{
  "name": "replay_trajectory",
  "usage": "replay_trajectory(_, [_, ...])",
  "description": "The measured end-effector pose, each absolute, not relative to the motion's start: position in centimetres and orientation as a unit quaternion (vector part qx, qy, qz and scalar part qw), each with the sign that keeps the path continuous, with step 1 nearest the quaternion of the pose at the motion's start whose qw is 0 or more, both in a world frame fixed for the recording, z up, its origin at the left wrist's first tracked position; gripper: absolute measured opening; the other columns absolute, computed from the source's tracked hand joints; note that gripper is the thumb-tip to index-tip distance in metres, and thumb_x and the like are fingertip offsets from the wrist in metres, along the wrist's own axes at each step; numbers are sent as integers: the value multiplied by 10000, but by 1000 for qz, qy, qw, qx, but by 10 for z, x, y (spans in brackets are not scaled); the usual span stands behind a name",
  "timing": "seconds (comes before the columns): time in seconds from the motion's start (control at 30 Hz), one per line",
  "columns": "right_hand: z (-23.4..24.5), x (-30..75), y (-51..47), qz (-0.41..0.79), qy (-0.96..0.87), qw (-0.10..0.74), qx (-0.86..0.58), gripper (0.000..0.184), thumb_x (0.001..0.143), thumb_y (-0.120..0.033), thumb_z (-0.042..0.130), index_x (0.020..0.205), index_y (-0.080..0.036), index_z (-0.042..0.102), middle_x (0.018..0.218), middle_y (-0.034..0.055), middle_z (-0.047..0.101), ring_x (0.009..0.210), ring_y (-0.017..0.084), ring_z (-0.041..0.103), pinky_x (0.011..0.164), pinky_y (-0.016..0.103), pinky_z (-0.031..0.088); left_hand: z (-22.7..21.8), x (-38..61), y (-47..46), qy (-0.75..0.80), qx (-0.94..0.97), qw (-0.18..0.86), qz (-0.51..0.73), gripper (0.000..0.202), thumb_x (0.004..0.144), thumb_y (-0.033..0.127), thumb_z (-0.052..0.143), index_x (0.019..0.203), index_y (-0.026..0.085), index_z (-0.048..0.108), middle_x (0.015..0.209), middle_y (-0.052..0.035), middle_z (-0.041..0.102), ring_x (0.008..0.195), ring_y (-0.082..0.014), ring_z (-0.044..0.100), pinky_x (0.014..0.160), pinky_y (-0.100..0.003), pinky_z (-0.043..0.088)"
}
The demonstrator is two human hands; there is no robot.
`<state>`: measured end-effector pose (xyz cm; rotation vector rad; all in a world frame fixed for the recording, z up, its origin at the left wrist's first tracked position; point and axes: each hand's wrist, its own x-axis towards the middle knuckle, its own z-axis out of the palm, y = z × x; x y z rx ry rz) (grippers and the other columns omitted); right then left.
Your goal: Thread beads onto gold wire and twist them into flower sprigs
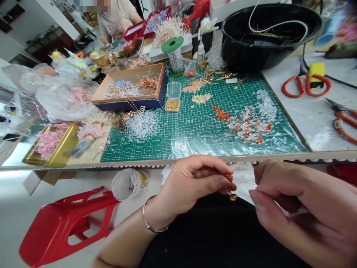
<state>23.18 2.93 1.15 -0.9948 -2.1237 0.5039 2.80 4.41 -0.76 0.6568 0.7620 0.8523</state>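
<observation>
My left hand [192, 182], with a metal bangle [153, 219] on its wrist, pinches a small red bead [229, 177] between thumb and fingertips. An amber bead [233, 197] hangs just below it, seemingly on a fine wire. My right hand [301, 204] is at the right, its fingers closed on a piece of white tissue paper [242, 178] next to the beads. A thin wire seems to cross the paper, though it is too fine to follow. Both hands are over my dark lap, just below the table's front edge [178, 162].
A green cutting mat [200, 149] holds scattered beads and gold wire pieces. Beyond stand a cardboard tray [128, 89] of beaded ornaments and a black basin [267, 37]. Red-handled scissors [305, 85] and pliers [341, 121] lie right. A red stool [67, 230] sits below left; a co-worker [117, 18] sits opposite.
</observation>
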Motion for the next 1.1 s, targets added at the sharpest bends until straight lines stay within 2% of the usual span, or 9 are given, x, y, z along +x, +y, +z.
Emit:
replay_trajectory(0.17, [12,234,27,223,-814,352,-405,175,910,-127,518,840,-275,457,596,-80,440,384,90,380,487,268,466,-7,29,44,374,315,776,398,186,757,214,876,876,146,751,782,-29,755,683,-120,724,654,-209,584])
replay_trajectory(0.33, [13,233,26,216,-810,362,-407,188,895,-106,518,822,-270,461,591,-79,449,380,85,365,482,269,449,-7,28,43,364,325,777,397,165,764,200,869,872,153,754,787,-23,752,682,-109,722,663,-200,584])
replay_trajectory(0.53, [13,232,26,225,-810,365,-400,172,895,-119,518,835,-269,458,594,-83,464,375,79,354,469,260,438,-6,28,42,388,341,763,390,201,749,246,881,870,148,752,793,-31,740,682,-131,719,694,-245,597])
replay_trajectory(0.8, [12,231,26,226,-803,353,-423,175,902,-142,529,804,-271,462,568,-83,461,385,86,409,424,234,409,1,27,41,392,381,744,384,183,745,230,878,861,159,756,836,-28,737,724,-116,710,699,-214,583])
replay_trajectory(0.93, [10,234,30,263,-785,334,-451,114,937,-213,556,841,-272,536,599,-47,565,430,117,501,370,228,402,6,25,40,423,464,689,361,184,788,286,844,895,161,762,936,-59,740,787,-139,702,759,-253,585])
replay_trajectory(1.03, [6,239,32,285,-797,295,-443,70,982,-285,545,919,-284,576,714,-19,652,546,148,606,446,241,483,9,24,40,425,532,644,349,155,820,288,812,913,171,772,950,-68,740,806,-153,700,765,-264,583])
replay_trajectory(1.1, [3,240,32,282,-813,279,-425,64,1005,-288,522,963,-290,571,761,-19,668,599,153,642,489,249,494,11,24,41,430,568,614,340,130,841,281,790,915,176,775,929,-64,739,787,-152,695,743,-258,575])
